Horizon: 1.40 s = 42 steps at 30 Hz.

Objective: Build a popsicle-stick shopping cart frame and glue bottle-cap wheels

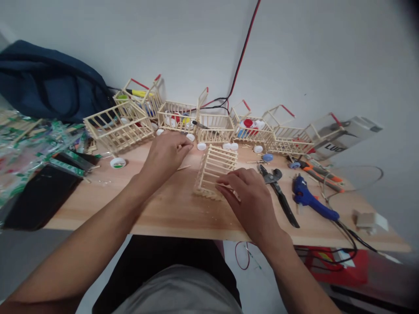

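Note:
A small basket of thin wooden sticks (216,165) lies on the wooden table (183,218) in front of me. My right hand (250,196) pinches its near right side between thumb and fingers. To the left of the basket, my left hand (168,150) is just above the table with its fingertips closed together. Whatever they hold, if anything, is too small or hidden to make out. A loose wooden stick (183,167) lies below those fingers. Just beyond the fingertips are white bottle caps (190,137), fitted as wheels to the stick carts behind.
Several stick carts (178,115) with red handles line the wall. To the right lie black-handled pliers (281,198), a blue glue gun (310,200) with its cord and orange-handled pliers (322,172). Plastic-wrapped sticks (39,152) and a dark blue bag (55,83) occupy the left.

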{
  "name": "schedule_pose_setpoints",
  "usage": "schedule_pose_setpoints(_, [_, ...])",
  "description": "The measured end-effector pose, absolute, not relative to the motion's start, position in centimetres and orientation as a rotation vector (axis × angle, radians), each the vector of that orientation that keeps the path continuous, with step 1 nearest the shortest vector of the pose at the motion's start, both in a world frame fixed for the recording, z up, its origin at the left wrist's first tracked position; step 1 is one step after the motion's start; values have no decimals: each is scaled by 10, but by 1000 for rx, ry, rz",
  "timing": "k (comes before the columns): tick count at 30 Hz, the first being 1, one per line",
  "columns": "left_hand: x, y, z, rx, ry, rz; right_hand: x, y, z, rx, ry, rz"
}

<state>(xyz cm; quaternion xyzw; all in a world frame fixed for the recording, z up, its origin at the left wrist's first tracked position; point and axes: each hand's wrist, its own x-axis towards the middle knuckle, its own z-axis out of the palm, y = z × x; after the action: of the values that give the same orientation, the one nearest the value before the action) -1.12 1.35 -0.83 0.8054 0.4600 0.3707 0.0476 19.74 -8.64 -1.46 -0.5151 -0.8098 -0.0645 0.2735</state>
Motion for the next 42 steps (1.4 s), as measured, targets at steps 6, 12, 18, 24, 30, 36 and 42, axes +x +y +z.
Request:
schedule_pose_setpoints(6, [-12,13,-9,2498,1375,844,195,-84,-15,-1408,-2221,-202])
schedule_pose_setpoints(12, [-17,12,-3,2408,1118,586,193,-83,-15,-1447,-2239,-183])
schedule_pose_setpoints(18, [-17,6,8,2286,892,488,193,-83,-15,-1449,-2236,-161])
schedule_pose_setpoints(24, [-14,6,4,2262,880,479,192,-82,-16,-1455,-2228,-188])
schedule_pose_setpoints(30, [-14,7,2,2266,882,467,191,-83,-16,-1459,-2222,-177])
schedule_pose_setpoints(36, [-13,7,0,2285,880,479,190,-83,-15,-1484,-2233,-186])
schedule_pose_setpoints(42, [-13,6,0,2269,861,494,189,-82,-15,-1486,-2223,-191])
